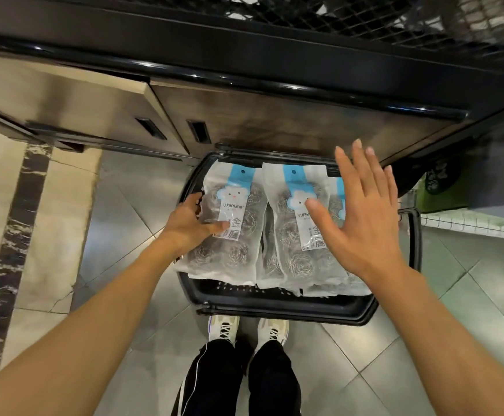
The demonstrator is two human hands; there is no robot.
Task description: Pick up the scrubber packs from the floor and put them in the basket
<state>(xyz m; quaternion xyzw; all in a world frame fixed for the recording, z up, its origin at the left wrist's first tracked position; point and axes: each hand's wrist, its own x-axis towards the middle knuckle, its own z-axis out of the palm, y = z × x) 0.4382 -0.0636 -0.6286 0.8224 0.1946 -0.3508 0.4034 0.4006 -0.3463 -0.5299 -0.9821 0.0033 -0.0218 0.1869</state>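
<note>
The scrubber packs lie flat inside the black basket on the tiled floor: translucent white bags showing coils of steel wool, each with a blue header and a white label strip printed in grey. The left hand grips the left scrubber pack by its left edge, thumb on top. The right hand hovers spread wide, fingers apart, above the right scrubber pack, holding nothing.
</note>
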